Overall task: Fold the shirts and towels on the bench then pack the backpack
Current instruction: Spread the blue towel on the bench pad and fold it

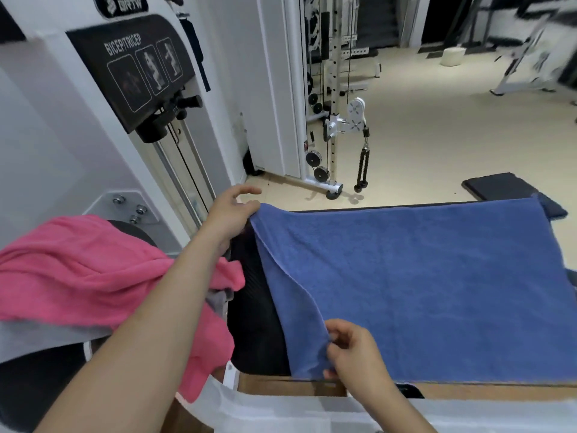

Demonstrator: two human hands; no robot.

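Flat blue towel (421,276), perhaps two-layered

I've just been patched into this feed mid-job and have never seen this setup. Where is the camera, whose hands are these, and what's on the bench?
There is no machine at work here: a person uses bare hands. The one picture comes from a camera worn on their head, looking forward and down. The left hand pinches the far corner of a blue towel spread over the black bench, and the fingers of the right hand pinch its near corner. A pink towel lies crumpled on the left, with grey cloth showing beneath it. A gym cable machine stands behind. No backpack is in view.
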